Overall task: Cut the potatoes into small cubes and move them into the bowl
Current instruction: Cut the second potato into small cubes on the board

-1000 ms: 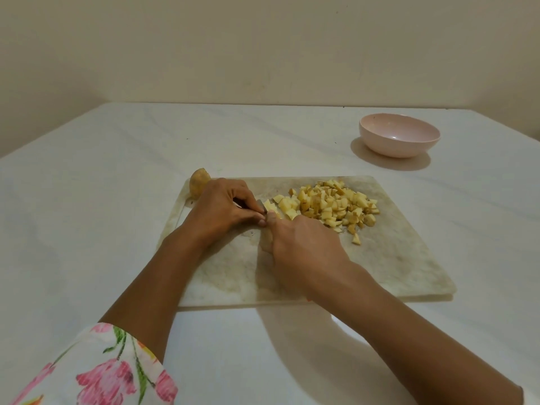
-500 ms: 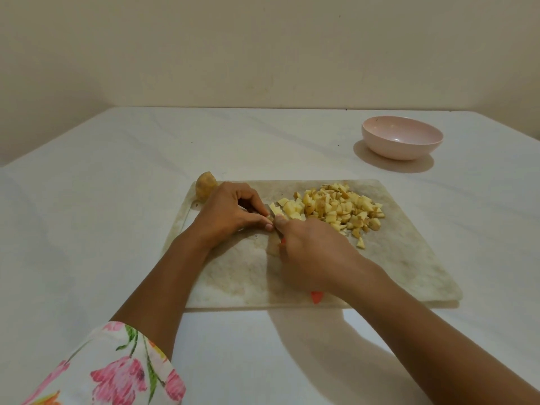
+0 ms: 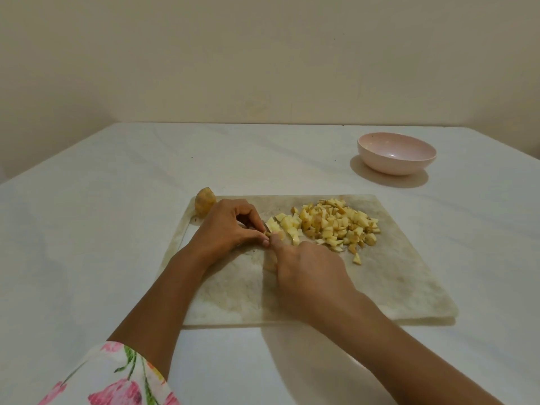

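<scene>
Knife (image 3: 266, 227) mostly hidden (under right hand (image 3: 309, 273)).

A plain cream wall (image 3: 263, 54) fills the upper half of the view, bare and matt, darker toward the corners at left and right. Below it a white surface (image 3: 87, 229) with faint grey veining runs back to meet the wall in a straight line. The light is soft, warm and rather dim, with a pale sheen on the near part of the surface.
</scene>
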